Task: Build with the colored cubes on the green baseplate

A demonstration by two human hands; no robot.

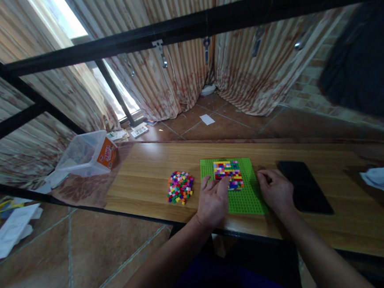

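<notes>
I have the left hand (213, 201) at the brick mosaic (235, 175), the right hand (277, 189) beside the green studded baseplate (246, 203), perhaps to steady it, though I cannot tell either's finger grip.

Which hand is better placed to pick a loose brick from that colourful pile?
Probably the left hand: it is nearer the pile of loose bricks. The right hand is by the green baseplate's right edge, with the left hand between it and the pile.

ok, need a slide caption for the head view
Left hand over multicoloured bricks on a green baseplate, right hand beside it, loose bricks piled on the wooden table.
</notes>
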